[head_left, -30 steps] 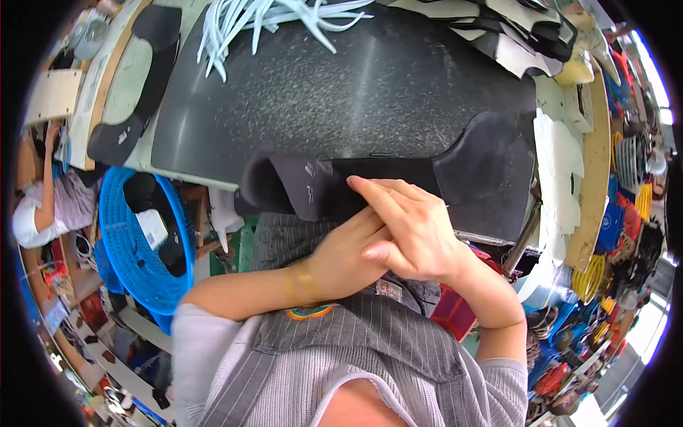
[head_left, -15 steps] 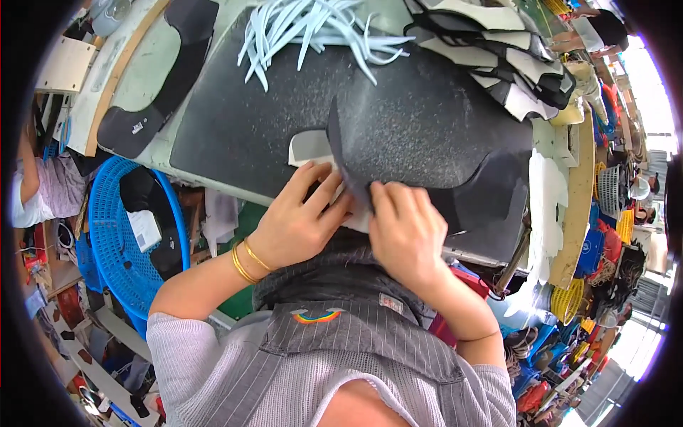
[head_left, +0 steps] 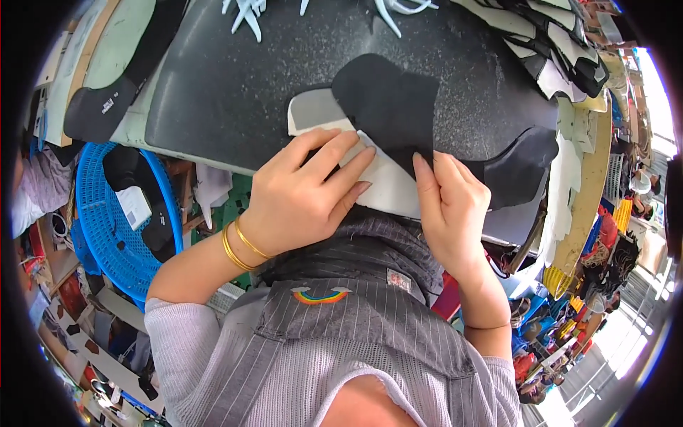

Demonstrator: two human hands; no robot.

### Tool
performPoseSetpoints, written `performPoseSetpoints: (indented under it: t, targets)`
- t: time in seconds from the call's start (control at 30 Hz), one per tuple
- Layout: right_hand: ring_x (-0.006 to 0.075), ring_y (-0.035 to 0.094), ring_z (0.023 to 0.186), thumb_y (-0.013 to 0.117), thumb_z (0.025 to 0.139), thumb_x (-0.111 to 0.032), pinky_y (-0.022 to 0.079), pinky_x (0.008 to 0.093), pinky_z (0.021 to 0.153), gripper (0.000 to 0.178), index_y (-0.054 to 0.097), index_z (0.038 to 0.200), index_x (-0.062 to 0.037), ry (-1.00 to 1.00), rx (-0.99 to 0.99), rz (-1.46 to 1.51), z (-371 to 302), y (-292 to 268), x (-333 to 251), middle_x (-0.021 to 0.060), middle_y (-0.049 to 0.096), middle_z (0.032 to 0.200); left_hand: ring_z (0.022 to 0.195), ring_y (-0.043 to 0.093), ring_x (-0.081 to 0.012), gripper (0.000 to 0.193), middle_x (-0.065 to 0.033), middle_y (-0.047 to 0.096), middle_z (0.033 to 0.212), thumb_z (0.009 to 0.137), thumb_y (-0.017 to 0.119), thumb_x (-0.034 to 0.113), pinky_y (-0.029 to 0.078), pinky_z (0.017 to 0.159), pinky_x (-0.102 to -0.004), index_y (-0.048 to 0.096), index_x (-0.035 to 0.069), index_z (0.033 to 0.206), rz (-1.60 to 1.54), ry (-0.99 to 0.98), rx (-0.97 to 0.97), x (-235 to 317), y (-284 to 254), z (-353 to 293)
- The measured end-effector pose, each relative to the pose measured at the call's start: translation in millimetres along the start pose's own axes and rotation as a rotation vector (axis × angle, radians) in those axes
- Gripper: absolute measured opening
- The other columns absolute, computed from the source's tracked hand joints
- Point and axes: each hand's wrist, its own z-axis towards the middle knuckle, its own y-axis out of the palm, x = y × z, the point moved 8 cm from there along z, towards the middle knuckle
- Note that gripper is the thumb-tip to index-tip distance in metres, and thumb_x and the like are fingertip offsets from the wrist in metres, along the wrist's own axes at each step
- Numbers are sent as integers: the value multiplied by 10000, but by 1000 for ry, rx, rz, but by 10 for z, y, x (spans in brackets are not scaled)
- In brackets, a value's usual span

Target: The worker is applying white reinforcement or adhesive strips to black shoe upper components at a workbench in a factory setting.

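A black curved cut piece [head_left: 388, 96], like a shoe upper part, lies folded over on the dark work board, its pale underside [head_left: 390, 186] facing up near the board's front edge. My right hand [head_left: 455, 203] pinches the black piece's lower edge between thumb and fingers. With fingers stretched and slightly apart, my left hand [head_left: 306, 185] rests on the pale part, its fingertips beside a thin whitish strip [head_left: 373, 144] along the fold. A grey patch [head_left: 314, 108] shows above the left fingers. To the right of my right hand extends another black curved section [head_left: 518, 171]; its link to the folded part is partly hidden.
Light blue strips [head_left: 247, 18] lie at the board's [head_left: 220, 107] far side. Layered black-and-white cut pieces [head_left: 555, 43] are stacked far right. Another black piece [head_left: 103, 107] lies at the left. Below it stands a blue plastic basket [head_left: 92, 213] with black pieces inside.
The black flap, earlier raised on edge, now lies spread toward the far right. My right hand has moved right and turned, while the left fingers have straightened. The whole view has shifted nearer the board's front.
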Motion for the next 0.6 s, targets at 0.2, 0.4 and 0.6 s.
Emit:
performPoseSetpoints:
  t: [0.2, 0.4, 0.6]
  targets:
    - [286, 618, 643, 640, 856, -42, 490, 362, 558, 75, 629, 869, 31, -109, 89, -26, -99, -8, -45, 126, 625, 752, 897, 634, -189, 225, -1, 672, 998, 732, 752, 126, 546, 717, -297, 740, 117, 956, -29, -22, 74, -20, -64, 44]
    - [303, 586, 624, 642, 853, -29, 463, 368, 545, 91, 584, 805, 22, -131, 157, -13, -117, 12, -86, 135, 593, 728, 770, 656, -213, 194, -69, 659, 936, 735, 785, 91, 535, 667, -294, 708, 54, 909, -117, -192, 110, -221, -82, 139]
    - [245, 615, 636, 653, 843, -69, 489, 338, 540, 71, 634, 847, 0, -161, 198, -60, -103, -38, -66, 95, 619, 738, 776, 657, -206, 144, -57, 643, 905, 754, 764, 84, 527, 665, -289, 697, 43, 875, -354, -318, 5, -341, 32, 176]
